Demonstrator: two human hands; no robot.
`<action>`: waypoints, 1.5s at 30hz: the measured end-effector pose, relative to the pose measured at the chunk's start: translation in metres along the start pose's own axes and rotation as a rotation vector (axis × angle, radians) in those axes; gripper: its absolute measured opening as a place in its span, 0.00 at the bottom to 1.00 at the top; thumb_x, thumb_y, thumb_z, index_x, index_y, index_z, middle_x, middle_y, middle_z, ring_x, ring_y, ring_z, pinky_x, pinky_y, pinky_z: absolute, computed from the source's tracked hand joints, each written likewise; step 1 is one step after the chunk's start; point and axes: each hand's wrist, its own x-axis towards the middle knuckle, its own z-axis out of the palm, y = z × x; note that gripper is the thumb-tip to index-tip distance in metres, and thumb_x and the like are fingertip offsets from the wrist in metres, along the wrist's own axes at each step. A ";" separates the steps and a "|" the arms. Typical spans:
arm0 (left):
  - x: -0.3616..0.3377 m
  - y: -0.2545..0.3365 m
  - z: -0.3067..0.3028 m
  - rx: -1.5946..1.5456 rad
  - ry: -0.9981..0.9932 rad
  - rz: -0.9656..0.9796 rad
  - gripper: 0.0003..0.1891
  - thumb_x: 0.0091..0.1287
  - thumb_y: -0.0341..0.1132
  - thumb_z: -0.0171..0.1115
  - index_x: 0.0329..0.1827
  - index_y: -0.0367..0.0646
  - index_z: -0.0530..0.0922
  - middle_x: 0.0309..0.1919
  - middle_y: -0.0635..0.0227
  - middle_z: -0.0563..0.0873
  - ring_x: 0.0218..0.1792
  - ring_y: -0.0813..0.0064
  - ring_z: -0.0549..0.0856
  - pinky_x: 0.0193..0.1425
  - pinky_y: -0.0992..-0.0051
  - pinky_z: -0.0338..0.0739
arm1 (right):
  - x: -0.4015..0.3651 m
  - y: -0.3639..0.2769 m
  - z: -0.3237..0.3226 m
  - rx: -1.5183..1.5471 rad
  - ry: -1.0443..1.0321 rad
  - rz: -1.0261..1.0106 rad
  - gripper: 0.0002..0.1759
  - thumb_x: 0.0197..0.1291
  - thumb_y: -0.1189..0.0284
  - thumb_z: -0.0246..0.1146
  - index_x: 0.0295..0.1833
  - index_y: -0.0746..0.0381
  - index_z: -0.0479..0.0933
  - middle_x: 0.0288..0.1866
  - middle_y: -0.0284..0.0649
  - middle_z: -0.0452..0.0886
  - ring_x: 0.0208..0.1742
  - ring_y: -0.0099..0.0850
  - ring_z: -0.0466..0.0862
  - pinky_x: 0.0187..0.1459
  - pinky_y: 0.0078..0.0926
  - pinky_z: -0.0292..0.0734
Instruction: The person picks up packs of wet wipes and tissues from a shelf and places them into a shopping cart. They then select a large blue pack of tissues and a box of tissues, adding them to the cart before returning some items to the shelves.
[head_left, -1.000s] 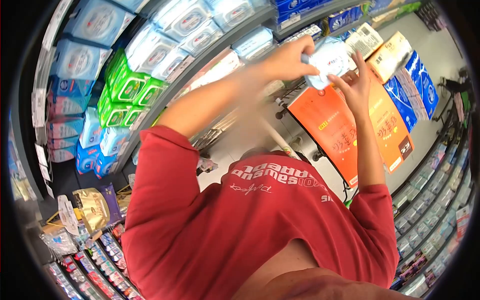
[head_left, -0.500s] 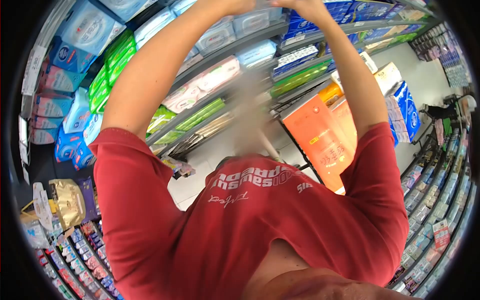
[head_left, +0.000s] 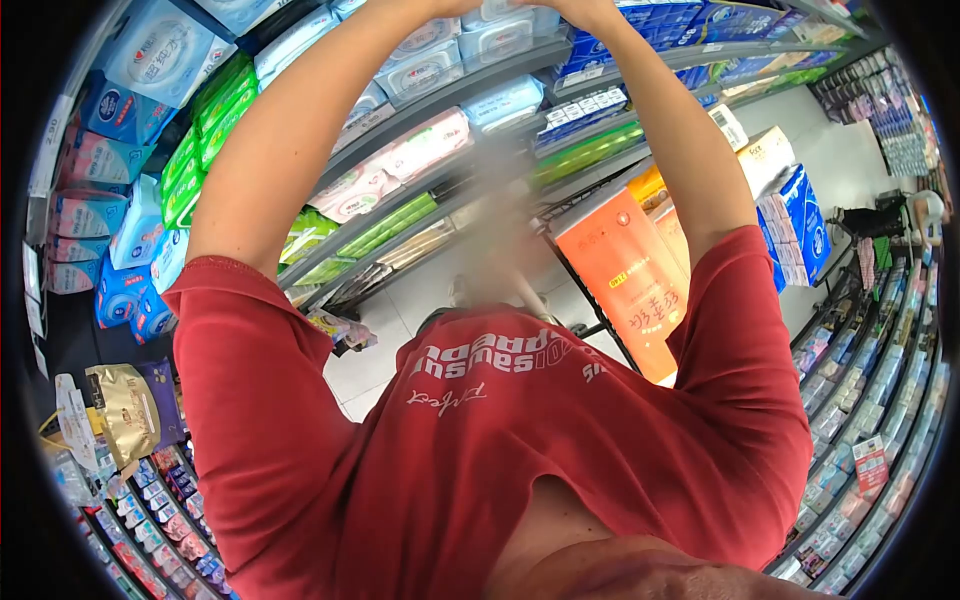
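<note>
Fingers of the left hand (head_left: 445, 7) and the right hand (head_left: 575, 9) run past the top edge of the view, so whether they are clenched, released or grasping something cannot be told. Both bare forearms rise from a red T-shirt (head_left: 500, 450) and bend inward, bringing the hands near each other over the upper part of a grey shelf (head_left: 450, 92). Nearest to them are the pale blue wipes packs (head_left: 418, 75), stacked on that shelf between the two arms; contact between hands and packs cannot be made out. Dark blue packs (head_left: 655, 35) stand just to the right of these, and bright green packs (head_left: 222, 115) lie to the left, partly behind the left forearm. One level lower are pink packs (head_left: 400, 160), with flat green packs (head_left: 390, 225) beneath. Beyond the right elbow, a blue tissue bundle (head_left: 805, 220) sits near an orange printed box (head_left: 625, 280), which is partly hidden by the right sleeve. At far left, a gold pouch (head_left: 125, 410) hangs or stands beside a purple one (head_left: 162, 395).
</note>
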 end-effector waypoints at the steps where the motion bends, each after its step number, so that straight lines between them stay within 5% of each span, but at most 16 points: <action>1: -0.002 0.000 -0.003 0.025 -0.006 0.000 0.19 0.50 0.37 0.67 0.45 0.39 0.80 0.37 0.50 0.87 0.42 0.53 0.87 0.47 0.53 0.75 | 0.000 -0.001 0.002 -0.005 0.005 -0.006 0.27 0.47 0.80 0.76 0.55 0.73 0.77 0.48 0.46 0.87 0.48 0.31 0.85 0.51 0.30 0.81; 9: -0.022 0.001 -0.001 0.035 0.173 0.026 0.13 0.51 0.38 0.68 0.36 0.40 0.82 0.34 0.51 0.87 0.42 0.53 0.85 0.49 0.55 0.73 | -0.012 -0.005 0.010 0.050 0.031 -0.006 0.24 0.50 0.79 0.75 0.53 0.73 0.78 0.47 0.44 0.87 0.48 0.29 0.86 0.51 0.29 0.80; 16: -0.043 0.009 0.015 0.044 0.306 0.062 0.20 0.54 0.38 0.68 0.47 0.39 0.77 0.46 0.51 0.81 0.56 0.53 0.76 0.59 0.54 0.67 | -0.026 0.001 0.017 -0.147 0.115 0.028 0.35 0.46 0.67 0.79 0.59 0.68 0.75 0.49 0.47 0.85 0.49 0.36 0.85 0.54 0.31 0.79; 19: -0.060 0.017 0.018 0.126 0.542 0.211 0.19 0.55 0.40 0.68 0.46 0.36 0.81 0.44 0.49 0.84 0.53 0.51 0.81 0.58 0.54 0.71 | -0.032 0.011 0.025 -0.393 0.260 -0.069 0.46 0.44 0.48 0.78 0.63 0.67 0.74 0.55 0.53 0.83 0.60 0.43 0.81 0.58 0.37 0.76; 21: -0.078 0.030 0.007 0.176 0.658 0.322 0.17 0.57 0.36 0.67 0.50 0.45 0.78 0.51 0.59 0.83 0.53 0.56 0.83 0.53 0.60 0.78 | -0.033 0.021 0.029 -0.418 0.265 -0.085 0.45 0.45 0.49 0.78 0.62 0.67 0.75 0.55 0.52 0.83 0.60 0.44 0.81 0.58 0.37 0.76; 24: -0.094 0.033 0.029 -0.063 0.623 0.413 0.15 0.56 0.33 0.66 0.47 0.44 0.80 0.51 0.59 0.82 0.52 0.57 0.82 0.51 0.61 0.79 | -0.040 0.018 0.031 -0.411 0.219 -0.079 0.43 0.48 0.50 0.77 0.62 0.69 0.74 0.57 0.55 0.81 0.60 0.46 0.81 0.60 0.38 0.75; 28: -0.159 0.053 0.055 -0.387 0.124 0.347 0.08 0.58 0.31 0.64 0.41 0.44 0.81 0.38 0.61 0.84 0.40 0.61 0.84 0.43 0.64 0.80 | -0.059 0.026 0.038 -0.539 0.461 -0.207 0.39 0.53 0.55 0.75 0.62 0.72 0.73 0.58 0.56 0.79 0.61 0.49 0.77 0.62 0.40 0.72; 32: -0.261 0.063 0.121 -0.664 0.017 0.128 0.08 0.64 0.38 0.61 0.37 0.44 0.82 0.27 0.60 0.82 0.34 0.58 0.84 0.40 0.59 0.78 | -0.101 -0.007 0.032 -0.387 0.423 -0.150 0.31 0.58 0.61 0.73 0.62 0.67 0.76 0.60 0.50 0.78 0.60 0.39 0.79 0.61 0.34 0.74; 34: -0.316 0.058 0.139 -0.494 -0.464 0.019 0.13 0.65 0.42 0.60 0.42 0.43 0.83 0.33 0.58 0.85 0.37 0.54 0.85 0.45 0.57 0.79 | -0.118 -0.023 0.022 -0.323 0.419 -0.154 0.25 0.61 0.66 0.71 0.61 0.65 0.78 0.60 0.46 0.80 0.61 0.34 0.79 0.59 0.33 0.74; 36: -0.402 0.056 0.198 -0.577 -0.335 -0.202 0.12 0.67 0.40 0.57 0.38 0.41 0.82 0.35 0.52 0.85 0.38 0.51 0.85 0.45 0.54 0.78 | -0.131 -0.048 0.010 -0.250 0.405 -0.129 0.21 0.62 0.70 0.69 0.60 0.64 0.78 0.60 0.44 0.82 0.61 0.34 0.80 0.63 0.34 0.73; 37: -0.434 0.056 0.199 -0.545 -0.563 -0.418 0.13 0.67 0.42 0.56 0.40 0.42 0.82 0.40 0.53 0.86 0.42 0.49 0.85 0.49 0.53 0.78 | -0.137 -0.061 0.004 -0.247 0.410 -0.166 0.20 0.63 0.73 0.69 0.59 0.64 0.79 0.59 0.43 0.82 0.60 0.33 0.81 0.64 0.33 0.73; 38: -0.519 0.048 0.265 -0.505 -0.481 -0.381 0.13 0.65 0.42 0.56 0.42 0.43 0.83 0.44 0.52 0.86 0.46 0.48 0.84 0.52 0.53 0.78 | -0.142 -0.077 -0.001 -0.238 0.407 -0.217 0.18 0.63 0.75 0.67 0.59 0.64 0.79 0.57 0.44 0.83 0.58 0.31 0.82 0.61 0.31 0.75; 39: -0.557 0.040 0.257 -0.553 -0.818 -0.519 0.19 0.62 0.44 0.61 0.51 0.40 0.82 0.42 0.48 0.86 0.45 0.47 0.85 0.51 0.54 0.79 | -0.147 -0.096 -0.007 -0.207 0.387 -0.229 0.18 0.65 0.79 0.64 0.60 0.66 0.77 0.54 0.45 0.84 0.57 0.30 0.82 0.60 0.30 0.76; 40: -0.600 0.038 0.250 -0.480 -0.890 -0.634 0.22 0.60 0.47 0.64 0.52 0.41 0.81 0.43 0.47 0.86 0.44 0.46 0.85 0.49 0.54 0.80 | -0.152 -0.116 -0.012 -0.213 0.357 -0.284 0.18 0.66 0.81 0.62 0.61 0.68 0.76 0.53 0.46 0.85 0.55 0.30 0.83 0.59 0.29 0.76; 44: -0.716 0.027 0.271 -0.562 -1.441 -1.060 0.15 0.61 0.45 0.68 0.31 0.39 0.86 0.30 0.59 0.89 0.36 0.60 0.89 0.35 0.62 0.82 | -0.175 -0.188 -0.047 -0.428 0.375 -0.584 0.19 0.64 0.86 0.54 0.60 0.83 0.70 0.43 0.53 0.84 0.44 0.35 0.84 0.51 0.29 0.78; 45: -0.712 0.028 0.263 -0.562 -1.447 -1.056 0.15 0.61 0.45 0.68 0.31 0.39 0.86 0.30 0.59 0.89 0.36 0.60 0.89 0.35 0.62 0.82 | -0.148 -0.239 -0.083 -0.388 -0.561 -0.852 0.40 0.75 0.45 0.42 0.75 0.68 0.52 0.43 0.44 0.82 0.47 0.32 0.78 0.55 0.40 0.73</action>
